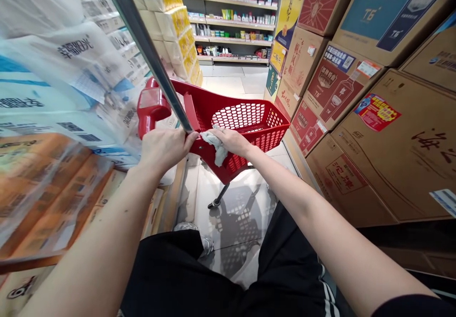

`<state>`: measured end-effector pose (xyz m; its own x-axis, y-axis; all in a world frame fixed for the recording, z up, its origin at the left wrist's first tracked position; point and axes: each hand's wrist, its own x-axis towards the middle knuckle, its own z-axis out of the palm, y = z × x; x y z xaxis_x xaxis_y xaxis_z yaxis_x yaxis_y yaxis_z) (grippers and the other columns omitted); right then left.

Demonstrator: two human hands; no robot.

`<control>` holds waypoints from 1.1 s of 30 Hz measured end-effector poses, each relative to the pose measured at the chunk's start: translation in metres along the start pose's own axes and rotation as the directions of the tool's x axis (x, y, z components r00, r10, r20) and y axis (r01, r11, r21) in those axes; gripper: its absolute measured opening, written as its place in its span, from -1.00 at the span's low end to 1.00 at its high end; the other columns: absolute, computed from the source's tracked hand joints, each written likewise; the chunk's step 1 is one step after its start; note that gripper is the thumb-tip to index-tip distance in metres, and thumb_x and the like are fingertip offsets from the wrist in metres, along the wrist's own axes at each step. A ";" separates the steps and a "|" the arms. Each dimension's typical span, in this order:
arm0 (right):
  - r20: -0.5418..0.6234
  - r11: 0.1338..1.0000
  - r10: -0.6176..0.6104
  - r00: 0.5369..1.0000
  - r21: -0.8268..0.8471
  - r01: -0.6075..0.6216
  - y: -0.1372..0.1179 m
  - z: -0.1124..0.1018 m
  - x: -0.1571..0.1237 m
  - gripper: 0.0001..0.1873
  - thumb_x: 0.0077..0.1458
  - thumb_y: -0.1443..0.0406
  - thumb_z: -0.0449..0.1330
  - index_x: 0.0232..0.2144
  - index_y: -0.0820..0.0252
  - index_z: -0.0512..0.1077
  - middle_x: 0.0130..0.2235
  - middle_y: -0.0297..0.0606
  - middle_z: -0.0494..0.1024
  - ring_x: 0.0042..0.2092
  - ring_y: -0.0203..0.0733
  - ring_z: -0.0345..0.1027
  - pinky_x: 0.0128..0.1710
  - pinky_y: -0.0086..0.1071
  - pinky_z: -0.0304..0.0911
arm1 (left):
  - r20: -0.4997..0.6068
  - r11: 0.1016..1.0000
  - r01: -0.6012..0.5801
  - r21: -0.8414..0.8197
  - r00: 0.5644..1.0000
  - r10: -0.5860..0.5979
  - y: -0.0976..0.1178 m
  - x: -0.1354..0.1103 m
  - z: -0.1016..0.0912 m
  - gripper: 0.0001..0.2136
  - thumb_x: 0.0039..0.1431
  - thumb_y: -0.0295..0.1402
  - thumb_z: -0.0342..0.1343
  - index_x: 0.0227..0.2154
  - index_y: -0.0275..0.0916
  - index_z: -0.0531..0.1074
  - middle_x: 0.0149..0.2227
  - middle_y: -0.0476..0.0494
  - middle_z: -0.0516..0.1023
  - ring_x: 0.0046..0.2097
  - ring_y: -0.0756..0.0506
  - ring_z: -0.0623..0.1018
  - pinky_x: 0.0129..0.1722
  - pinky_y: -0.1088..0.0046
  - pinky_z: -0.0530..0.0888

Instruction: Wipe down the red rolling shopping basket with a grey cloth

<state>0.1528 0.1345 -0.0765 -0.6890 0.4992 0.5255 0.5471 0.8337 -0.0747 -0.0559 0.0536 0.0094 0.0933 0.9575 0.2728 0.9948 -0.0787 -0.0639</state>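
Note:
A red plastic shopping cart (245, 105) with a perforated basket stands tilted before me. A grey metal pole (146, 36) rises from its near side toward the upper left. My left hand (164, 148) is closed round the cart's near edge, its thumb beside the foot of the pole; the fingertips are hidden. My right hand (231, 141) presses a crumpled pale cloth (218, 151) against the cart's near rim, just right of my left hand. To the left of the pole, a rounded red part (152, 105) of the cart sticks out.
Wrapped paper packs (64, 65) and orange packs (42, 188) are stacked close on my left. Large cardboard boxes (392, 136) line the right side. Shelves (235, 20) of small bottles and tubes stand ahead, past the tiled floor (231, 81). A caster (214, 204) shows under the cart.

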 end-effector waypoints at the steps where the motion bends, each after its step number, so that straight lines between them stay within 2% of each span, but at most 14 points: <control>1: 0.025 1.000 -0.016 1.000 -0.010 0.016 0.005 0.000 0.000 -0.63 0.35 0.35 -0.05 0.16 0.24 0.29 -0.02 -0.07 0.51 -0.08 -0.14 0.45 0.01 -0.25 0.36 | 0.012 1.000 0.007 0.003 1.000 -0.007 0.002 0.000 -0.001 -0.33 0.24 0.10 -0.33 -0.21 -0.34 0.54 -0.25 -0.46 0.59 -0.11 -0.43 0.55 -0.16 0.12 0.34; 3: 0.058 0.998 -0.039 0.998 -0.040 0.042 0.013 0.000 -0.002 -0.62 0.35 0.32 -0.04 0.16 0.28 0.27 -0.03 -0.03 0.52 -0.09 -0.11 0.47 -0.01 -0.23 0.38 | 0.014 1.000 0.010 0.000 1.000 -0.010 0.007 -0.001 -0.002 -0.33 0.24 0.10 -0.33 -0.20 -0.34 0.54 -0.24 -0.45 0.59 -0.10 -0.43 0.54 -0.17 0.15 0.34; 6: 0.044 0.997 -0.023 0.999 -0.073 0.026 0.019 0.000 -0.005 -0.60 0.36 0.28 -0.04 0.18 0.32 0.26 0.01 0.04 0.50 -0.05 -0.06 0.47 0.00 -0.19 0.37 | -0.011 1.000 0.007 -0.013 1.000 -0.007 0.016 0.000 -0.003 -0.33 0.24 0.10 -0.34 -0.21 -0.34 0.53 -0.25 -0.45 0.59 -0.11 -0.42 0.55 -0.18 0.16 0.33; 11: 0.020 0.996 0.044 0.999 -0.074 -0.043 0.025 -0.004 -0.010 -0.61 0.37 0.31 -0.11 0.17 0.22 0.27 0.00 -0.07 0.52 -0.08 -0.15 0.46 -0.02 -0.27 0.37 | -0.060 0.999 -0.041 -0.009 0.997 0.040 0.032 0.004 -0.002 -0.36 0.26 0.07 -0.35 -0.22 -0.31 0.53 -0.26 -0.42 0.60 -0.15 -0.38 0.56 -0.22 0.21 0.31; 14: 0.042 0.995 0.077 0.996 -0.071 -0.073 0.041 -0.007 -0.021 -0.62 0.36 0.34 -0.09 0.15 0.21 0.29 -0.01 -0.10 0.52 -0.08 -0.17 0.45 -0.02 -0.30 0.36 | -0.092 0.998 -0.056 0.026 0.994 0.058 0.039 0.005 -0.002 -0.38 0.28 0.04 -0.36 -0.22 -0.29 0.52 -0.29 -0.38 0.60 -0.20 -0.32 0.57 -0.27 0.27 0.29; 17: 0.069 0.981 0.181 0.981 -0.087 -0.175 0.071 -0.013 -0.047 -0.63 0.32 0.38 -0.04 0.12 0.24 0.34 -0.02 -0.09 0.52 -0.06 -0.15 0.42 0.02 -0.27 0.33 | -0.116 0.997 -0.057 0.056 0.991 0.064 0.041 0.004 -0.001 -0.39 0.29 0.02 -0.35 -0.26 -0.29 0.52 -0.31 -0.37 0.60 -0.22 -0.29 0.58 -0.30 0.30 0.27; 19: 0.054 0.942 0.323 0.945 -0.109 -0.316 0.088 -0.016 -0.068 -0.65 0.28 0.40 0.01 0.07 0.31 0.39 -0.05 -0.03 0.53 -0.03 -0.09 0.40 0.05 -0.21 0.31 | -0.130 0.996 -0.057 0.066 0.989 0.065 0.040 0.002 0.000 -0.40 0.29 0.01 -0.35 -0.28 -0.29 0.53 -0.32 -0.37 0.60 -0.22 -0.29 0.57 -0.30 0.30 0.26; 21: -0.007 0.907 0.413 0.911 -0.083 -0.412 0.092 -0.018 -0.083 -0.65 0.25 0.39 0.06 0.05 0.27 0.43 -0.02 -0.02 0.50 0.03 -0.04 0.36 0.09 -0.16 0.28 | -0.147 0.996 -0.058 0.073 0.987 0.069 0.037 0.000 0.000 -0.40 0.30 0.01 -0.35 -0.30 -0.29 0.53 -0.33 -0.37 0.60 -0.22 -0.29 0.57 -0.30 0.29 0.25; 23: -0.132 0.873 0.479 0.868 -0.028 -0.487 0.080 -0.015 -0.089 -0.65 0.24 0.35 0.08 0.05 0.18 0.46 0.04 -0.04 0.45 0.09 -0.02 0.30 0.12 -0.14 0.25 | -0.164 0.995 -0.063 0.077 0.984 0.075 0.035 -0.002 0.002 -0.40 0.30 0.00 -0.36 -0.31 -0.29 0.53 -0.35 -0.37 0.60 -0.24 -0.29 0.57 -0.31 0.28 0.24; 25: -0.284 0.837 0.534 0.796 0.049 -0.544 0.052 -0.006 -0.085 -0.63 0.25 0.34 0.07 0.07 0.09 0.47 0.06 -0.08 0.41 0.11 -0.02 0.26 0.12 -0.15 0.25 | -0.177 0.995 -0.063 0.078 0.981 0.076 0.034 -0.002 0.004 -0.40 0.30 0.00 -0.36 -0.33 -0.29 0.53 -0.37 -0.37 0.60 -0.26 -0.30 0.57 -0.31 0.27 0.24; 27: -0.377 0.826 0.554 0.742 0.142 -0.545 0.018 0.006 -0.075 -0.61 0.26 0.35 0.03 0.09 0.11 0.44 0.03 -0.09 0.41 0.10 -0.05 0.27 0.11 -0.19 0.27 | -0.184 0.995 -0.067 0.075 0.980 0.080 0.033 -0.002 0.006 -0.41 0.30 0.00 -0.35 -0.33 -0.30 0.52 -0.37 -0.38 0.59 -0.27 -0.30 0.57 -0.31 0.26 0.24; 30: -0.413 0.839 0.543 0.731 0.247 -0.484 -0.024 0.024 -0.062 -0.66 0.28 0.33 0.03 0.06 0.20 0.41 -0.01 -0.07 0.44 0.09 -0.08 0.28 0.14 -0.18 0.26 | -0.196 0.994 -0.086 0.060 0.976 0.096 0.034 -0.002 0.008 -0.42 0.29 -0.01 -0.33 -0.33 -0.30 0.52 -0.37 -0.37 0.60 -0.26 -0.30 0.57 -0.29 0.25 0.25; 33: -0.429 0.844 0.536 0.728 0.245 -0.477 -0.045 0.032 -0.059 -0.71 0.27 0.34 0.05 -0.01 0.20 0.44 -0.01 -0.06 0.46 0.10 -0.08 0.28 0.18 -0.17 0.23 | -0.199 0.995 -0.097 0.036 0.975 0.102 0.036 -0.002 0.008 -0.42 0.29 -0.02 -0.33 -0.32 -0.30 0.52 -0.37 -0.38 0.59 -0.24 -0.31 0.57 -0.26 0.23 0.27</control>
<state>0.1535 0.0753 -0.1310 -0.0044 0.7086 0.7056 0.6744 0.5231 -0.5211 -0.0206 0.0510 -0.0011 0.2005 0.8699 0.4507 0.9790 -0.1612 -0.1245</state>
